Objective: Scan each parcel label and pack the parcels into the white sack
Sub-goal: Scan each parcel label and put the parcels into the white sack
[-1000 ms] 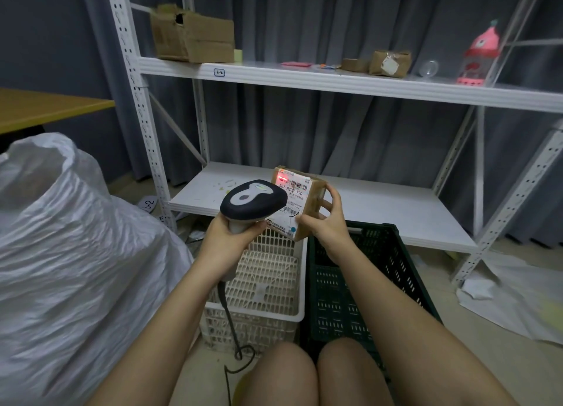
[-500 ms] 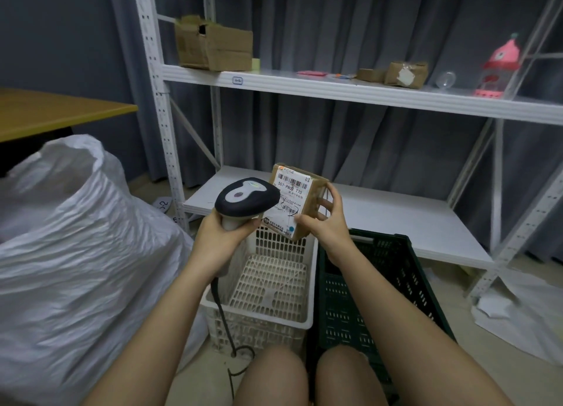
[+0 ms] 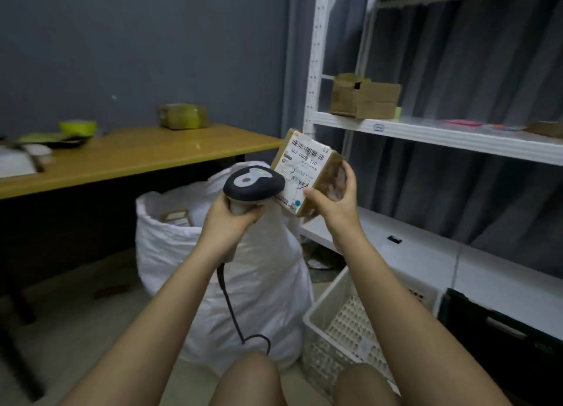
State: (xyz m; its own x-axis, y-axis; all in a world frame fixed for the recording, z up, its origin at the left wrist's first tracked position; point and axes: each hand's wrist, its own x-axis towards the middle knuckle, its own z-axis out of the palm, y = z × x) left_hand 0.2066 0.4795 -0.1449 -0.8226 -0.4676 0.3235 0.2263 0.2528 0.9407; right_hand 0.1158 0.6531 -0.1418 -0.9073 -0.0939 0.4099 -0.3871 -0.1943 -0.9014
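My right hand (image 3: 333,197) grips a small brown taped parcel (image 3: 304,168) with a white barcode label facing me. My left hand (image 3: 230,222) holds a dark handheld scanner (image 3: 253,183) by its grip, its head just left of the label and overlapping its lower left corner. A black cable (image 3: 234,311) hangs down from the scanner. Behind and below both hands stands the white sack (image 3: 268,286), its mouth open, with another brown parcel (image 3: 176,215) visible inside at the left.
A wooden table (image 3: 137,155) with a wrapped parcel (image 3: 182,116) and a tape roll (image 3: 78,127) stands at left. White metal shelving (image 3: 426,131) with a cardboard box (image 3: 364,100) is at right. A white crate (image 3: 344,320) and a dark crate (image 3: 499,329) sit on the floor.
My view has swung left, bringing the sack's open mouth and the table into sight. Both hands moved left together with scanner and parcel. The red scan light seen a second ago is gone.
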